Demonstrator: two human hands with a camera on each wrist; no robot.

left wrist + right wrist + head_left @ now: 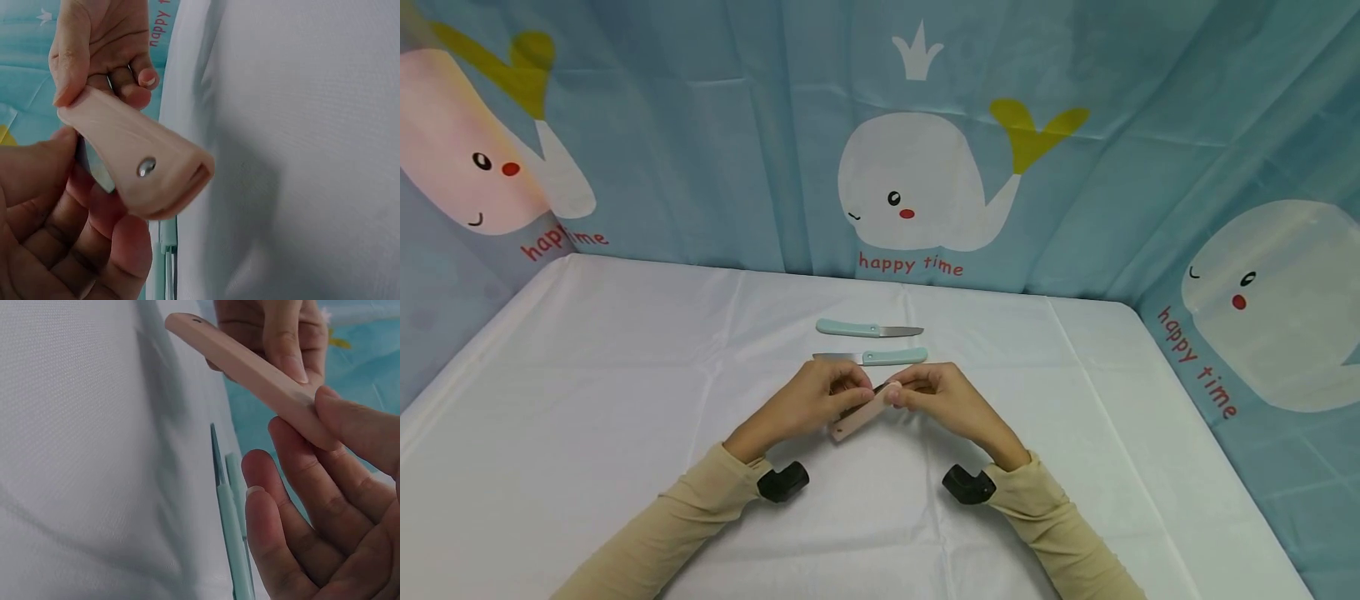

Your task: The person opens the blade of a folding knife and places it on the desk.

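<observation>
Above the tablecloth, both hands hold a pink-handled folding knife (867, 416). Its handle slants, with the rivet end low toward the left. In the left wrist view, the blade (99, 170) shows only in part beside the handle, and the left thumb and fingers pinch it. My left hand (812, 398) is at the knife's left side. From the other end, my right hand (946, 395) pinches the handle tip between thumb and fingers, as the right wrist view shows. Just beyond the hands lie two mint-green knives with blades out, a nearer one (895, 357) and a farther one (847, 327).
A white cloth (625, 375) covers the table, creased in places. Behind it and at both sides hangs a blue curtain (700, 167) printed with whales. Each sleeve carries a black wrist device, one at the left (784, 482) and one at the right (967, 485).
</observation>
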